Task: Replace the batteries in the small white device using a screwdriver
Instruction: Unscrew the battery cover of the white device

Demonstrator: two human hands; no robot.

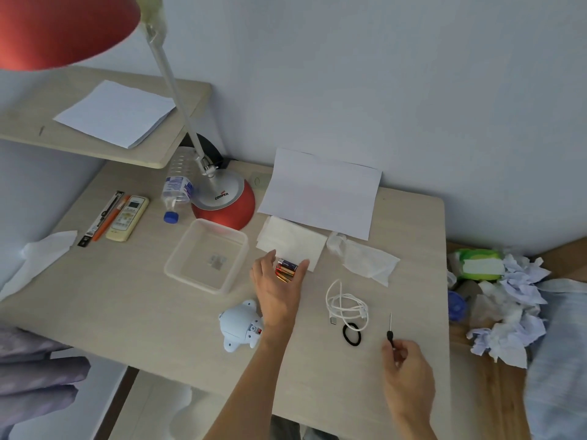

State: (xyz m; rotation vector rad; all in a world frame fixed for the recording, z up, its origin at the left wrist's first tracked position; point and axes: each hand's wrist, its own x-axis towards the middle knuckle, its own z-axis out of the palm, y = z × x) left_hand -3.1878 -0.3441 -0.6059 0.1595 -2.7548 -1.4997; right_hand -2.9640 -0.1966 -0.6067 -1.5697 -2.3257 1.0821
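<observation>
The device (pixel 241 325), a rounded pale plastic toy, lies just left of the left wrist. The left hand (pixel 276 290) curls thumb and fingers round the batteries (pixel 286 268), glossy cylinders at the near edge of a tissue (pixel 292 242). The right hand (pixel 408 373) pinches the thin screwdriver (pixel 391 333) by its black handle. Beyond the left hand's grip, the red lamp (pixel 222 201) reads "COOPER" on its base.

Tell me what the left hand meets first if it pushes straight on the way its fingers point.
The left hand grips the batteries; pushed on, they would likely run into the folded white tissue just beyond, then the paper sheet. Depth is hard to judge.
</observation>
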